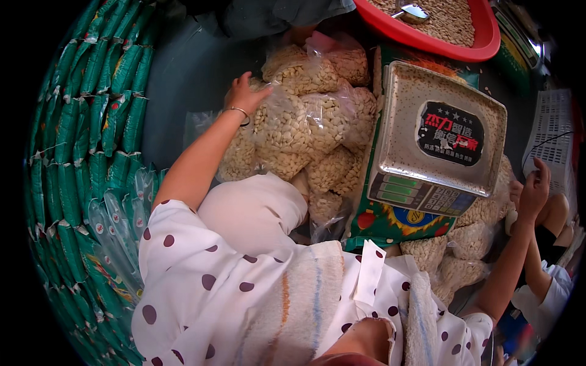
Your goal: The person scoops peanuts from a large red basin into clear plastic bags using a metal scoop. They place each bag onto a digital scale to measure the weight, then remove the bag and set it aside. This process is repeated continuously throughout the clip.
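1. A wall of stacked green packets (91, 122) curves down the left side, with some clear packets lower down.
2. A heap of clear plastic bags of pale nuts (305, 128) lies in the middle, in front of the person, between the green packets and the scale.
3. A weighing scale (436, 137) with a metal tray stands just right of the heap, on a green printed box (390, 222). The tray carries nothing but a dark label. More filled bags (458, 250) lie below and to the right of the box.
4. A red basin (482, 36) of loose nuts sits at the top, behind the scale, with a metal scoop (412, 11) lying in it.
5. A white slatted crate (552, 131) stands at the far right.
6. The left hand (244, 94) rests flat on the top left of the heap, fingers spread and loosely open, touching one bag without closing round it. A thin bangle sits on the wrist.
7. The right hand (534, 189) is raised to the right of the scale, fingers curled. Whether it holds anything, I cannot tell.
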Available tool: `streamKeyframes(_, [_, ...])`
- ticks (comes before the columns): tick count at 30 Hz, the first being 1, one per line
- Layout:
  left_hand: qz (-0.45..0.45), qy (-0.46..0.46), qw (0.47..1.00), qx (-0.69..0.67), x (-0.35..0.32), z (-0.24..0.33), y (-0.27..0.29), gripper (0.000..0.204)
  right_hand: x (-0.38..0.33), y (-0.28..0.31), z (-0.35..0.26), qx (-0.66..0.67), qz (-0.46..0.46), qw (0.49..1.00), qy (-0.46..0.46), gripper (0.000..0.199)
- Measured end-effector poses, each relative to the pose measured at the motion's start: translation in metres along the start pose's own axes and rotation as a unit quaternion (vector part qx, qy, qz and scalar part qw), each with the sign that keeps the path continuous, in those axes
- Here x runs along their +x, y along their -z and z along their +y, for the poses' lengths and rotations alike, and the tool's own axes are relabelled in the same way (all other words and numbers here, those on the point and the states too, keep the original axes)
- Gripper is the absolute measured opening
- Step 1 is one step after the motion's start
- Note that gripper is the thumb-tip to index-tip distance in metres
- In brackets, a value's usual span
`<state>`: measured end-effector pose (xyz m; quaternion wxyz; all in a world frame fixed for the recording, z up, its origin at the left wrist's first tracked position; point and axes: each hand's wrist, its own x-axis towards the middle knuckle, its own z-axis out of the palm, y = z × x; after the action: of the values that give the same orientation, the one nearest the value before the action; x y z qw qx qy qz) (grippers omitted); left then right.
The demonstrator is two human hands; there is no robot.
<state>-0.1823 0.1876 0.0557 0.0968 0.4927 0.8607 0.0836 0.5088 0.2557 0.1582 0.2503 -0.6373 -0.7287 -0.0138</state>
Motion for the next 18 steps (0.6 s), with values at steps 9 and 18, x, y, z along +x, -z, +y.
streamKeyframes(9, [-0.069, -0.089, 0.981, -0.158, -0.02, -0.072, -0.008, 0.024, -0.044, -0.138, -0.382, 0.313, -0.334, 0.843, 0.283, 0.034])
streamKeyframes(18, [0.003, -0.033, 0.984, -0.175, -0.019, -0.069, 0.016, 0.02, -0.07, -0.237, -0.496, 0.027, -0.46, 0.814, 0.355, 0.029])
